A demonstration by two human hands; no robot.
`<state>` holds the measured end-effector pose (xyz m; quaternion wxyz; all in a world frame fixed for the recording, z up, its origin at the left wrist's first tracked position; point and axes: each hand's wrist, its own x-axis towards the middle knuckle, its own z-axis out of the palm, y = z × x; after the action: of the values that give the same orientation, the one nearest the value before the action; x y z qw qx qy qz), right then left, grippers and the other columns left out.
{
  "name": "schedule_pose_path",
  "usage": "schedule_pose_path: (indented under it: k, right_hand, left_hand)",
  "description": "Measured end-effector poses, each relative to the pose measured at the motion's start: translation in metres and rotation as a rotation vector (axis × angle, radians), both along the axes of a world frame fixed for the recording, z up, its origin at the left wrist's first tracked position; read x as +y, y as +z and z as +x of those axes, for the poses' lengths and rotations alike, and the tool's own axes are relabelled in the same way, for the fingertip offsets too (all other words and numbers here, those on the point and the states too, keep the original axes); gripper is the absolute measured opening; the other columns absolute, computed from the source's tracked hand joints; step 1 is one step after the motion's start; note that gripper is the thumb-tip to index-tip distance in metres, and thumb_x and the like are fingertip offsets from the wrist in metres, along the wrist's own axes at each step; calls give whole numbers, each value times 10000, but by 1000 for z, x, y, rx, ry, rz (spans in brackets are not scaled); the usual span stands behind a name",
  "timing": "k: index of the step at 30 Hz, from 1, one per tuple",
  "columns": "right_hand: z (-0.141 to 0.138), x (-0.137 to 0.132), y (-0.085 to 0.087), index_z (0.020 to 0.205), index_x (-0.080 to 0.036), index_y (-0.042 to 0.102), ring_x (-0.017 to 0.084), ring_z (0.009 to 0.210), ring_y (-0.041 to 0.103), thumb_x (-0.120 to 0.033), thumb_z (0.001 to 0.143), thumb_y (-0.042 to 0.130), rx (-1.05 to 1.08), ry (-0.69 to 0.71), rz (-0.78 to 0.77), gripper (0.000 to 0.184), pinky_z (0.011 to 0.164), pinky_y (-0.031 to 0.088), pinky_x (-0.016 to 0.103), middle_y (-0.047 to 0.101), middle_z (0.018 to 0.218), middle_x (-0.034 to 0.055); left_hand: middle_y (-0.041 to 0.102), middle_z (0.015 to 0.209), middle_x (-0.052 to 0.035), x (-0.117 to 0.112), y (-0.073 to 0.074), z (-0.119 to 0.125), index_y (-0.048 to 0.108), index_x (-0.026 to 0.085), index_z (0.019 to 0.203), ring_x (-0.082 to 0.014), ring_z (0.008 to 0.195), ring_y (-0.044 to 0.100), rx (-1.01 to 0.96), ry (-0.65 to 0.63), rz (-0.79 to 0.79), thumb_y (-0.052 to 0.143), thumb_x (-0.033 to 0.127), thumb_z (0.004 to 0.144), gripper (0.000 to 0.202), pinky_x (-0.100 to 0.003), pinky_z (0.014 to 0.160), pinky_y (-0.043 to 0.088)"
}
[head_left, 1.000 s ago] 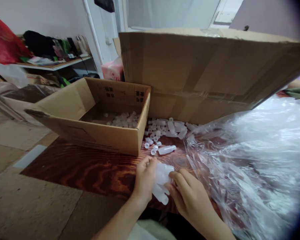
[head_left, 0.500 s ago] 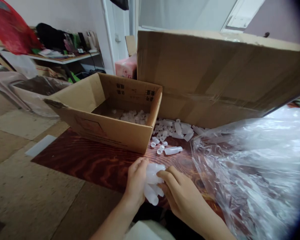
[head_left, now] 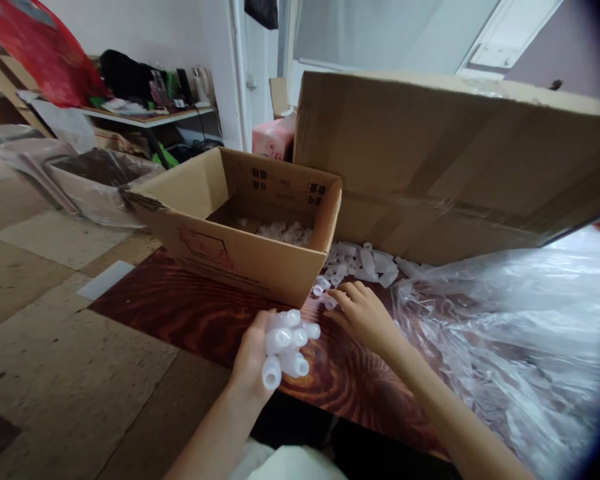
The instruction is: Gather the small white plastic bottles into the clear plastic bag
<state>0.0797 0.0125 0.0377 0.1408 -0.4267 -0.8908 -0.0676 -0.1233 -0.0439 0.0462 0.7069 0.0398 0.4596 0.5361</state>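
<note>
My left hand (head_left: 254,350) is closed around a bunch of several small translucent white plastic bottles (head_left: 283,339), their open necks pointing towards me and to the right. My right hand (head_left: 363,313) is stretched over the table, thumb and fingers apart and curved down at the near edge of the loose pieces. Small white plastic caps (head_left: 330,303) lie by its fingertips; what is under the palm is hidden. Just beyond, more loose bottles (head_left: 367,261) are heaped with caps against a big carton.
An open cardboard box (head_left: 240,260) holding small white pieces stands left on the dark wood-grain table (head_left: 195,313). The big carton (head_left: 430,167) blocks the back. Clear plastic sheeting (head_left: 510,333) covers the right side. A lined bin (head_left: 100,193) stands far left.
My right hand has left the bunch and moved forward to the loose pieces. My left hand keeps the bottles, now turned with necks towards me. The view has shifted slightly left.
</note>
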Motion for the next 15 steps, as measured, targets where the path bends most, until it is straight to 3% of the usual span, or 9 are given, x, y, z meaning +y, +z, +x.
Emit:
schedule_pose_path:
  k: [4, 10, 13, 15]
  right_hand:
    - [1, 17, -3, 1018, -113, 637, 242, 863, 555, -225, 933, 586, -40, 86, -70, 150, 765, 481, 380, 605, 962, 118]
    - [-11, 11, 9, 944, -126, 646, 210, 909, 594, -419, 1029, 253, 120, 107, -112, 498, 849, 474, 373, 604, 896, 64]
    - [-17, 4, 12, 889, -175, 636, 206, 836, 624, -504, 1018, 268, 299, 31, -76, 510, 808, 514, 355, 625, 827, 44]
    - [-21, -1, 8, 956, -189, 602, 218, 803, 635, -531, 1010, 267, 477, -99, -9, 482, 745, 545, 350, 640, 842, 60]
  left_hand:
    - [483, 515, 7, -1, 1, -1, 531, 179, 644, -108, 426, 436, -48, 26, 15, 631, 304, 677, 163, -212, 360, 377]
    - [469, 493, 24, -7, -1, 6, 510, 201, 623, -105, 414, 428, -17, 5, 33, 698, 366, 606, 250, -212, 357, 360]
    - [532, 507, 22, -8, -3, 8, 577, 207, 673, -115, 425, 465, 128, -32, 95, 788, 389, 520, 318, -224, 386, 384]
    - [597, 542, 12, -6, -2, 11, 632, 224, 734, -143, 448, 515, 228, 18, 51, 844, 396, 465, 383, -251, 415, 416]
